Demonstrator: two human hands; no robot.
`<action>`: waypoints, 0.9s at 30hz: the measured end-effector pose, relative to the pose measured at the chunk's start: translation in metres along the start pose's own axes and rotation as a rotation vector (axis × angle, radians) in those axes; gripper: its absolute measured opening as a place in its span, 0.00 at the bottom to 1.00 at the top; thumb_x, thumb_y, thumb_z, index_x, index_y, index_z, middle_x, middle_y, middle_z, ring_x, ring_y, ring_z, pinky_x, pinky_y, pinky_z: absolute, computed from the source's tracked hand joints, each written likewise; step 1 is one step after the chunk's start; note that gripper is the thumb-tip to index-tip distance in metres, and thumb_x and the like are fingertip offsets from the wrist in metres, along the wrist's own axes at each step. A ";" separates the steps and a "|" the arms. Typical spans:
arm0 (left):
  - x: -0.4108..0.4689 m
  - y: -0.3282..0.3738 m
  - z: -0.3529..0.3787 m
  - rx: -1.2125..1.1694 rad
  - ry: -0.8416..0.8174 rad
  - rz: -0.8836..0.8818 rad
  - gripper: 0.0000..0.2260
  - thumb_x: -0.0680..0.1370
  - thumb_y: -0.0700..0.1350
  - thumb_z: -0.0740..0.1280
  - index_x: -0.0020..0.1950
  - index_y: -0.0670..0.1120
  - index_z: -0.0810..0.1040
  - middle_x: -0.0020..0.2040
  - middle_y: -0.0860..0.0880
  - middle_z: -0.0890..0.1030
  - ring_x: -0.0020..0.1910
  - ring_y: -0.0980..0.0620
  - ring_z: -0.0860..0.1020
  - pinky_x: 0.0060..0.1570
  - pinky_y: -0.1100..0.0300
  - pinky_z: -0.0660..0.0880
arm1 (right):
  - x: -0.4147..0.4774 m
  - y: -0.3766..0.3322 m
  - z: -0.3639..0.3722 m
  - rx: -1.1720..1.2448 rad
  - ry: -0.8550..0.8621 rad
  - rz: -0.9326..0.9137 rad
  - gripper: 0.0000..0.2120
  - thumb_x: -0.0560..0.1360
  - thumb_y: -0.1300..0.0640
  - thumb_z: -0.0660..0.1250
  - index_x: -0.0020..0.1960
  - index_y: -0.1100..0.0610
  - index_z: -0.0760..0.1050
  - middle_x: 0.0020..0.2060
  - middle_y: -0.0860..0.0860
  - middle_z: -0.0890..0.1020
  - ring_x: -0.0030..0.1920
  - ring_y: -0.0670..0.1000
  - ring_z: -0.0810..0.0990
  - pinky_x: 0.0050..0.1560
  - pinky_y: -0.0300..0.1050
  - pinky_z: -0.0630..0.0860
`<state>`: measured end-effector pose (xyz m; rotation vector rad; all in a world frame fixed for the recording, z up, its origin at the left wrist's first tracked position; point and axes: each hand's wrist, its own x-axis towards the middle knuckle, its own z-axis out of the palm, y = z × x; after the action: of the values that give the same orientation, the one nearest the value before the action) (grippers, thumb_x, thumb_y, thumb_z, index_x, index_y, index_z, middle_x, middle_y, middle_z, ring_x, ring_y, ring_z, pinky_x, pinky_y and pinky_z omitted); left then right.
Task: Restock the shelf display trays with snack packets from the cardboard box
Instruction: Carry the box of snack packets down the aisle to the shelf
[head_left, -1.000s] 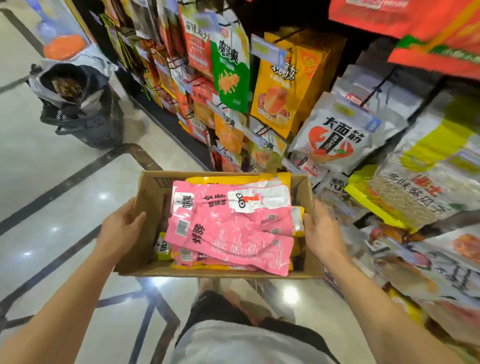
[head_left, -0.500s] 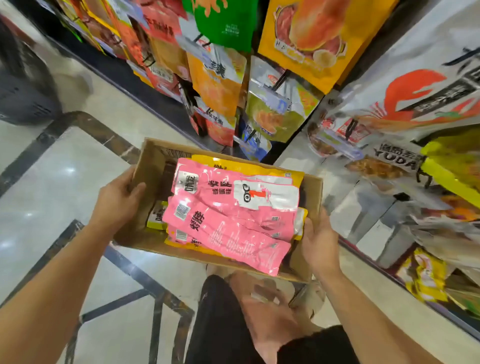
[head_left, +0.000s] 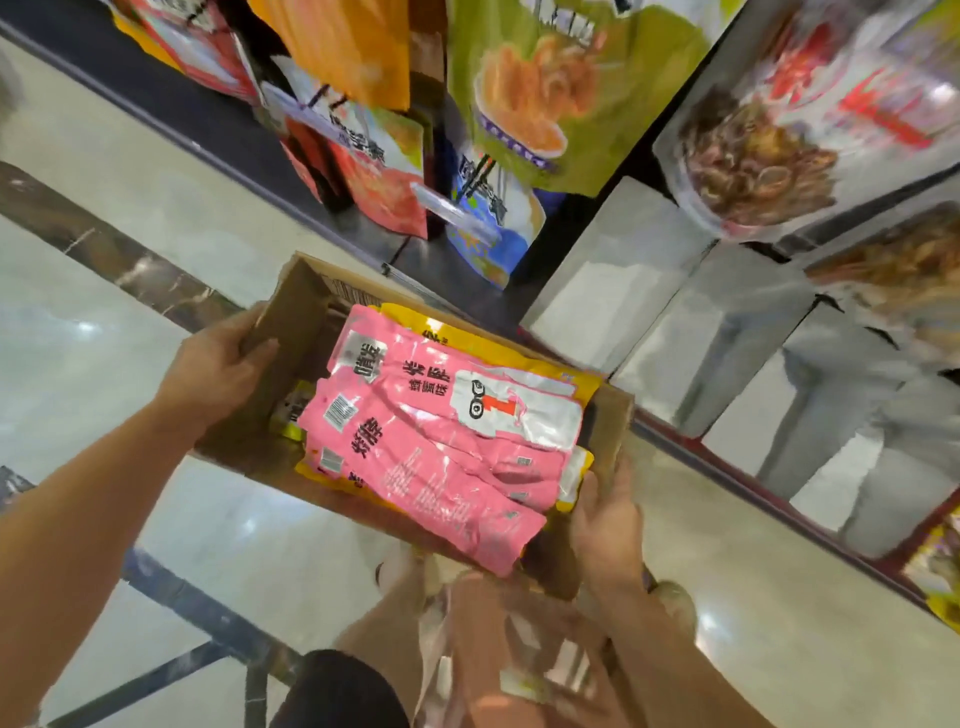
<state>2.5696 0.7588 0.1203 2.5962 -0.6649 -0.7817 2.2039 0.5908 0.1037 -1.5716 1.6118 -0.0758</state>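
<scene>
- Your left hand (head_left: 218, 374) grips the cardboard box (head_left: 306, 322) at its 9 o'clock wall, with the thumb hooked over the rim and into the box.
- Your right hand (head_left: 608, 525) grips the box at its 4 o'clock corner, with the thumb lying up along the wall.
- You hold the box between both hands above the pale polished floor (head_left: 156, 208), tilted, just beside the shelf display at 1 o'clock.
- Pink packets (head_left: 431, 467) lie stacked flat on top in the box. They carry black Chinese characters, barcodes and blocks of small white print too fine to read. The top one has a white panel with a red 1 beside 2 round eyes.
- Yellow packets (head_left: 498, 348) show beneath the pink ones, at the box's 12 o'clock and 4 o'clock edges.
- On the display at 12 o'clock hang a green packet (head_left: 561, 88) picturing orange strips, an orange packet (head_left: 353, 47) and a blue packet (head_left: 488, 228) with blurred characters.
- At 2 o'clock a clear packet (head_left: 753, 156) shows dark snack pieces and blurred red writing.
</scene>
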 end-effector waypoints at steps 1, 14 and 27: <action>0.009 -0.003 0.011 -0.013 -0.012 0.006 0.17 0.82 0.45 0.65 0.64 0.68 0.74 0.59 0.47 0.81 0.58 0.43 0.77 0.59 0.53 0.71 | 0.007 0.006 0.008 -0.001 0.005 0.010 0.21 0.84 0.57 0.58 0.77 0.52 0.62 0.47 0.49 0.79 0.51 0.59 0.82 0.45 0.41 0.68; 0.109 -0.049 0.114 -0.088 -0.053 -0.022 0.25 0.81 0.46 0.65 0.51 0.82 0.66 0.58 0.53 0.82 0.57 0.48 0.80 0.64 0.50 0.75 | 0.084 0.069 0.107 0.050 0.064 0.079 0.21 0.84 0.58 0.58 0.77 0.55 0.64 0.46 0.48 0.78 0.50 0.58 0.81 0.47 0.43 0.67; 0.166 -0.069 0.158 -0.080 -0.011 -0.008 0.23 0.82 0.47 0.64 0.51 0.81 0.69 0.59 0.52 0.83 0.58 0.46 0.80 0.63 0.47 0.77 | 0.115 0.099 0.160 0.102 0.091 0.070 0.22 0.84 0.56 0.58 0.78 0.53 0.63 0.47 0.48 0.78 0.50 0.55 0.80 0.49 0.42 0.70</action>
<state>2.6219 0.6988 -0.1052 2.5256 -0.6144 -0.8094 2.2392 0.5944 -0.1140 -1.4506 1.7053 -0.1912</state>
